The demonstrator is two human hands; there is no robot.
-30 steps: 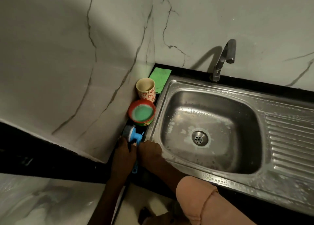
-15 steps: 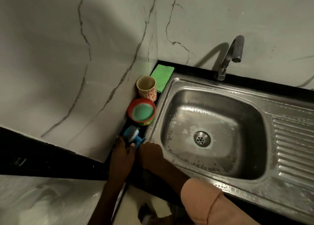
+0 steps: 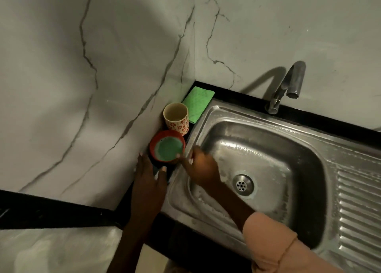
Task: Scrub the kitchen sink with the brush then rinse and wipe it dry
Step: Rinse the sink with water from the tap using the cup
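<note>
Blue brush [image 3: 157,174] mostly hidden under left hand [image 3: 149,175]

Single head view looks steeply down, fairly close, over the sink [image 3: 309,227] corner.

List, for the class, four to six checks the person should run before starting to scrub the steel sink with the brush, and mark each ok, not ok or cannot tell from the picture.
1. Brush in hand: cannot tell; the left hand covers the spot beside the basin.
2. Right hand free: cannot tell; its fingertips are blurred beside the red round tub of green paste.
3. Stainless steel sink basin free of dishes: ok.
4. Drain strainer unblocked: ok.
5. Curved metal tap off: ok, no water running.
6. Folded green cloth at hand for drying: ok, behind the patterned cup.
</note>
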